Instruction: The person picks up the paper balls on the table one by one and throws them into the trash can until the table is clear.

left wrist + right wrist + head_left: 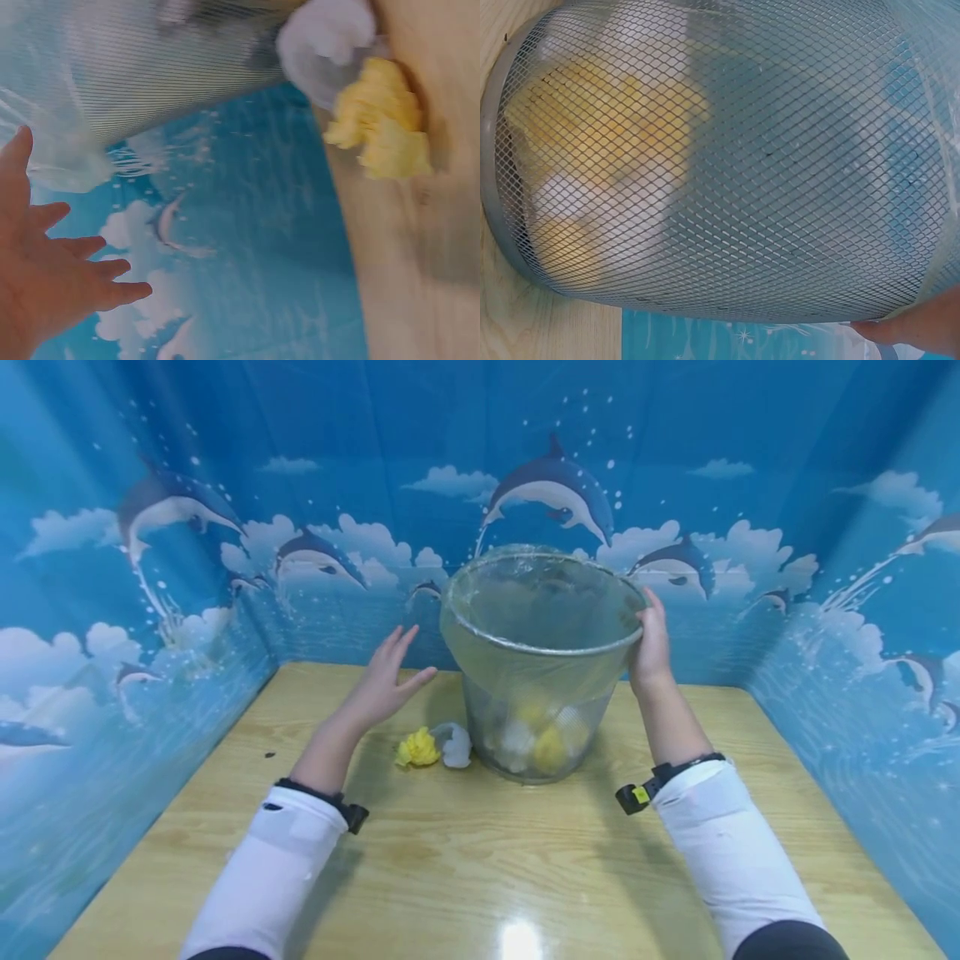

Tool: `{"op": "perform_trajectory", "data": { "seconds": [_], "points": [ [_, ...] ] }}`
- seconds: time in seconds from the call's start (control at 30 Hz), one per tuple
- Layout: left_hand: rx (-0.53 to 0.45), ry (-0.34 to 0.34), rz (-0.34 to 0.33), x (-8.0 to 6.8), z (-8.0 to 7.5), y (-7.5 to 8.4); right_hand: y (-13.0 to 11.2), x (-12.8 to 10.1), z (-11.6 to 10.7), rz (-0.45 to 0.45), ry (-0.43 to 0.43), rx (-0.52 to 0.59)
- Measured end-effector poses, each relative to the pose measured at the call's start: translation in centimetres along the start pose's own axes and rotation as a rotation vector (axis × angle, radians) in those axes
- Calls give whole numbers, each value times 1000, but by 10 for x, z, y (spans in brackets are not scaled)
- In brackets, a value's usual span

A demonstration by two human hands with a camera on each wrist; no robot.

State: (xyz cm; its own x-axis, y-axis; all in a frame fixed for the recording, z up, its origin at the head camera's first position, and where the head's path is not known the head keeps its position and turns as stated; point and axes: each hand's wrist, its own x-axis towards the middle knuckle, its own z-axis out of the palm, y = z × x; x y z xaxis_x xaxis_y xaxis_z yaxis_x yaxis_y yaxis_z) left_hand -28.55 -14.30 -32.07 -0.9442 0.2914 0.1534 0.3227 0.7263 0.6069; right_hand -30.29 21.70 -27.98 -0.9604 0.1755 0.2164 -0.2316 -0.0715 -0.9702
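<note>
A wire-mesh wastebasket (542, 681) with a clear plastic liner stands on the table. Yellow and white crumpled papers (607, 127) show through its mesh, low inside. My right hand (651, 643) grips the basket at its rim on the right; in the right wrist view only part of that hand (919, 324) shows at the lower corner. To the left of the basket, my left hand (384, 683) is held above the table with its fingers spread and nothing in it. A yellow crumpled paper (417, 748) and a whitish crumpled piece (456, 747) lie beside the basket's base.
The wooden table (465, 860) ends at a blue curtain (360, 485) printed with dolphins and clouds, which encloses the back and both sides. A small dark speck (270, 755) lies on the table's left part.
</note>
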Motion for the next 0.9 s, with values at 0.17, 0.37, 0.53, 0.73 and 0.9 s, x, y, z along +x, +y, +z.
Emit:
{"op": "perform_trajectory", "data": {
  "seconds": [0.17, 0.37, 0.53, 0.73, 0.9],
  "points": [
    [4, -70, -58, 4, 13, -18, 1, 0, 1, 10, 1, -16],
    [0, -128, -63, 10, 29, -36, 0, 0, 1, 4, 14, -10],
    [16, -179, -49, 15, 42, -48, -1, 0, 0, 9, 7, -14],
    [86, -243, -20, 19, 55, -53, -1, -1, 0, 9, 1, -24],
    [132, -307, -26, 18, 64, -51, -1, -1, -1, -5, -11, -23]
  ]
}}
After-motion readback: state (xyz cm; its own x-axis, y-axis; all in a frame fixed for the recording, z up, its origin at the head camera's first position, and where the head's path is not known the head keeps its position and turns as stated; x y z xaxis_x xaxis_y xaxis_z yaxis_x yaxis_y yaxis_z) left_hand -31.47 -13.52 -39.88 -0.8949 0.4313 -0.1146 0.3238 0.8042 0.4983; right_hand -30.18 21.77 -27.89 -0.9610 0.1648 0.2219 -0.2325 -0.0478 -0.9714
